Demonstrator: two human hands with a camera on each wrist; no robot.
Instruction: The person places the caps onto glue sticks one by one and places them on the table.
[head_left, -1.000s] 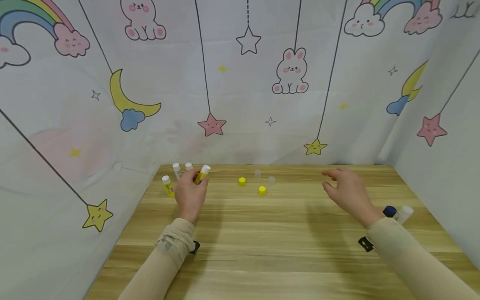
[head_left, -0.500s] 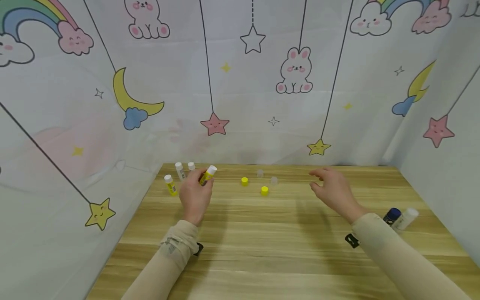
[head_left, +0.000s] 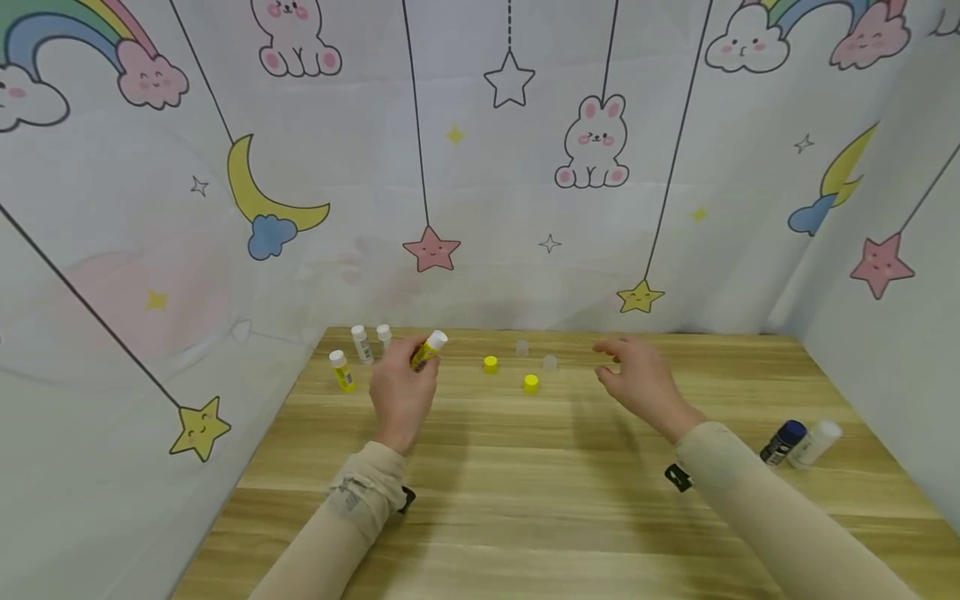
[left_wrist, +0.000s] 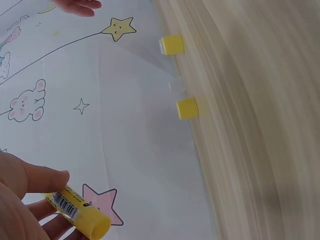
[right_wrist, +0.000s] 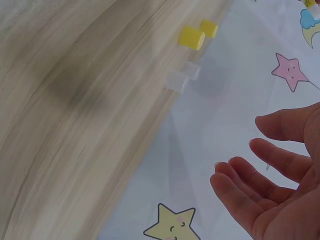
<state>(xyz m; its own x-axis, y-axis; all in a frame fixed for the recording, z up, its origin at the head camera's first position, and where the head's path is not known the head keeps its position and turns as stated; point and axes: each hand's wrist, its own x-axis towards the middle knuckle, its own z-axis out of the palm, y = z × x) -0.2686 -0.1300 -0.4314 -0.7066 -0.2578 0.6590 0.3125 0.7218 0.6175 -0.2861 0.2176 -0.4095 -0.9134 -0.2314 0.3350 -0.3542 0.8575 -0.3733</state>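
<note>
My left hand (head_left: pixel 403 392) grips a yellow glue stick (head_left: pixel 429 350) above the table, with its white end tilted up to the right. In the left wrist view the glue stick (left_wrist: pixel 75 212) shows a barcode and its yellow end. My right hand (head_left: pixel 641 379) hovers over the right half of the table, fingers apart, holding nothing; the right wrist view shows the hand (right_wrist: pixel 280 185) with loosely bent fingers. Between the hands lie two yellow caps (head_left: pixel 531 383) and two clear caps (head_left: pixel 550 363), nearer the back edge.
Behind my left hand stand a yellow glue stick (head_left: pixel 342 371) and two white glue sticks (head_left: pixel 362 343). At the right are a dark-blue-capped stick (head_left: pixel 783 442) and a white stick (head_left: pixel 816 443). A printed curtain (head_left: pixel 495 183) hangs behind the wooden table (head_left: pixel 525 517).
My right hand has moved left, toward the caps. My left hand has shifted slightly right with the glue stick still in its grip. The camera view has turned a little.
</note>
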